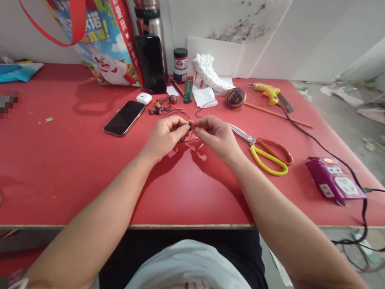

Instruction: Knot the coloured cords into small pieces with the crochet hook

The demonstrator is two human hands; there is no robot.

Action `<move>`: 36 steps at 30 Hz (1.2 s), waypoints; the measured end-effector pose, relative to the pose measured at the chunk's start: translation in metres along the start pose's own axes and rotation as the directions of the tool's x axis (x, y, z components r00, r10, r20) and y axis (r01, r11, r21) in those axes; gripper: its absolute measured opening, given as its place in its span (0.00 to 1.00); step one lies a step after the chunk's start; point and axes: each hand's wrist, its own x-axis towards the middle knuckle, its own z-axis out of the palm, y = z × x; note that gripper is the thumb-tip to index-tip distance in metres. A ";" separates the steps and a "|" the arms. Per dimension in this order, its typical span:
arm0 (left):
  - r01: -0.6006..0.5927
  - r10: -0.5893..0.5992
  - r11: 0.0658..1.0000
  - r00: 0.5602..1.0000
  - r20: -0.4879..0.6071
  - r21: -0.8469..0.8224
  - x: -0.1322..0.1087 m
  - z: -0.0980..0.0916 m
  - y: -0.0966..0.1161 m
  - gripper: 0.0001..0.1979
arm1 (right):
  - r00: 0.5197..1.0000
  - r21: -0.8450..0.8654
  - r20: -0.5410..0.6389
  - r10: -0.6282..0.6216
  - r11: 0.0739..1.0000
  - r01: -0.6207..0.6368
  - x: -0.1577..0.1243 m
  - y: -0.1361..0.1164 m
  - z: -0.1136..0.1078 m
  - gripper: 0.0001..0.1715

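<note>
My left hand (168, 134) is closed, its thumb and fingertips pinching a small piece of dark multicoloured yarn work (190, 125). Close beside it, my right hand (216, 135) is closed in a pinch on what looks like a crochet hook (200, 146); only a thin pale end shows below the fingers, and its working tip is hidden. Strands of yarn run around both hands. Behind them lies a multicoloured yarn ball (235, 97). A small yarn bundle (158, 107) rests beyond my left hand. Scissors (264, 152) with red and yellow handles lie right of my right hand.
On the red table (71, 172) are a phone (125, 118), a white earbud case (144, 98), a green cutter (188, 91) and a yellow glue gun (266, 92). A purple power socket (334, 179) with black cords sits right. A bag (110, 37) and a thermos (147, 9) stand behind.
</note>
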 end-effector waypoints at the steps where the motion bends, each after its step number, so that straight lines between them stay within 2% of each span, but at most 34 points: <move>1: -0.004 0.004 1.000 1.000 0.002 0.016 0.000 -0.001 0.000 0.07 | 1.000 -0.004 0.006 0.008 1.000 -0.008 0.000 0.001 0.000 0.08; 6: -0.006 0.005 0.999 1.000 0.014 0.033 0.000 -0.001 -0.001 0.08 | 0.999 0.031 0.016 0.051 0.998 -0.051 0.001 0.002 0.000 0.10; 11: 0.057 -0.052 0.993 0.997 0.050 -0.108 -0.004 0.000 0.003 0.10 | 0.995 0.144 0.015 0.098 0.985 -0.099 -0.002 -0.003 0.000 0.11; 14: 0.087 -0.083 0.987 0.996 0.040 -0.133 -0.004 0.001 0.003 0.11 | 0.993 0.187 0.021 0.116 0.975 -0.117 -0.003 -0.006 0.000 0.11; 21: 0.056 -0.054 0.992 0.998 0.024 -0.110 -0.004 0.003 0.000 0.08 | 0.989 0.216 -0.010 0.150 0.966 -0.144 -0.005 -0.011 0.003 0.07; 23: 0.015 -0.015 0.994 1.000 0.003 -0.107 -0.005 0.005 0.000 0.07 | 0.971 0.339 0.022 0.239 0.911 -0.233 -0.006 -0.014 0.006 0.09; 25: -0.030 0.027 0.993 0.999 -0.025 -0.115 -0.006 0.006 0.001 0.07 | 0.935 0.480 0.099 0.340 0.807 -0.344 -0.006 -0.015 0.008 0.14; 27: -0.042 0.038 0.990 0.999 -0.029 -0.137 -0.006 0.007 0.002 0.07 | 0.905 0.548 0.168 0.391 0.726 -0.416 -0.006 -0.016 0.008 0.18; 28: -0.030 0.027 0.988 0.999 -0.019 -0.154 -0.005 0.006 0.002 0.08 | 0.900 0.551 0.181 0.397 0.717 -0.427 -0.006 -0.015 0.008 0.19; 33: 0.117 -0.104 0.960 0.992 0.066 -0.253 -0.003 0.003 0.000 0.14 | 0.936 0.443 0.132 0.326 0.825 -0.350 -0.007 -0.014 0.004 0.20; 36: 0.159 -0.142 0.951 0.987 0.079 -0.265 -0.003 0.002 -0.001 0.15 | 0.959 0.358 0.091 0.267 0.890 -0.282 -0.007 -0.013 0.003 0.21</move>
